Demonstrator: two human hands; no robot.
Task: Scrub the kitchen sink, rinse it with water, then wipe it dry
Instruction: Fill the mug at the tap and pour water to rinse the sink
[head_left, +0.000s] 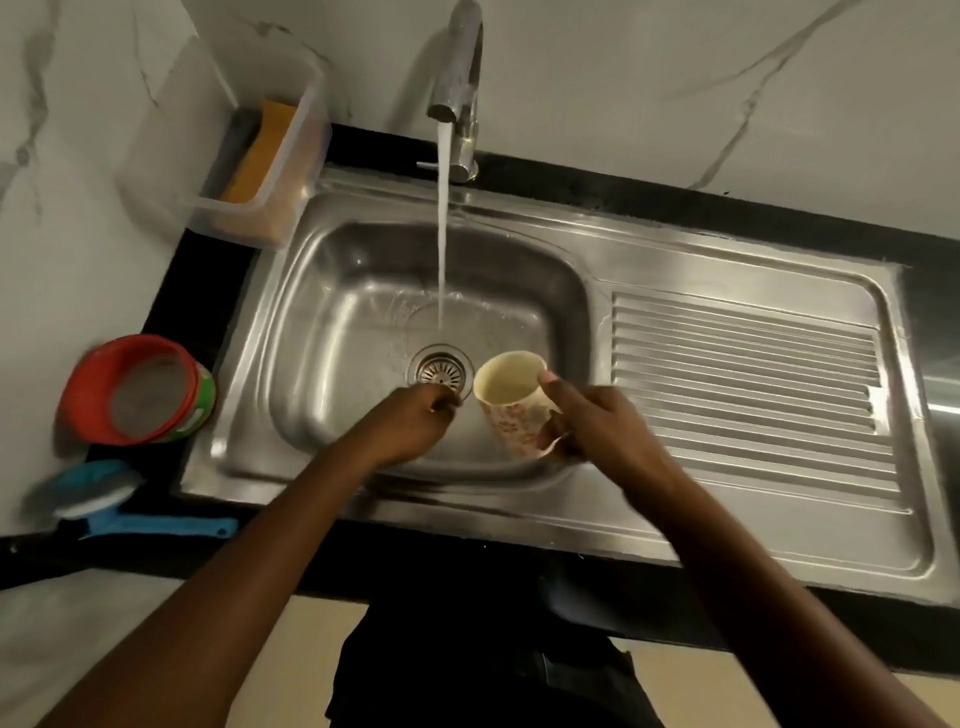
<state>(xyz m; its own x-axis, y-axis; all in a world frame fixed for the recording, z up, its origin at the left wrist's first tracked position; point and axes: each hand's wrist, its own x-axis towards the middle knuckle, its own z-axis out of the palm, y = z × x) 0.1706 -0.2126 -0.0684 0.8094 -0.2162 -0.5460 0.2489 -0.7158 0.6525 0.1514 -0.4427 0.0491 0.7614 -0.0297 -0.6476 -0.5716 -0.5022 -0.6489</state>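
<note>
Sink: the stainless steel kitchen sink (306, 332) is set in a black stone countertop (675, 200), basin at its left end, ribbed steel draining board (748, 395) at its right.
Tap: the chrome tap (460, 78) stands at the sink's back edge, and it's running!
Water: a steady white stream (442, 234) hits the basin floor just behind the round steel drain strainer (441, 369), and the floor around it is wet.
Left hand: the left hand (410, 421) is low in the basin at the strainer's front rim, fingers curled in; I cannot tell whether it has anything.
Right hand: the right hand (597, 421) grips a cream cup with a reddish floral print (511, 400), thumb over the rim, fingers round the body.
Cup: tilted, over the basin's front right, just beside the strainer.
Back left corner: a clear plastic box (291, 171) holds an orange sponge (262, 150).
Left edge: a red-rimmed round tub (137, 389) on the countertop.
Front left corner: a blue-handled scrub brush (104, 509).
</note>
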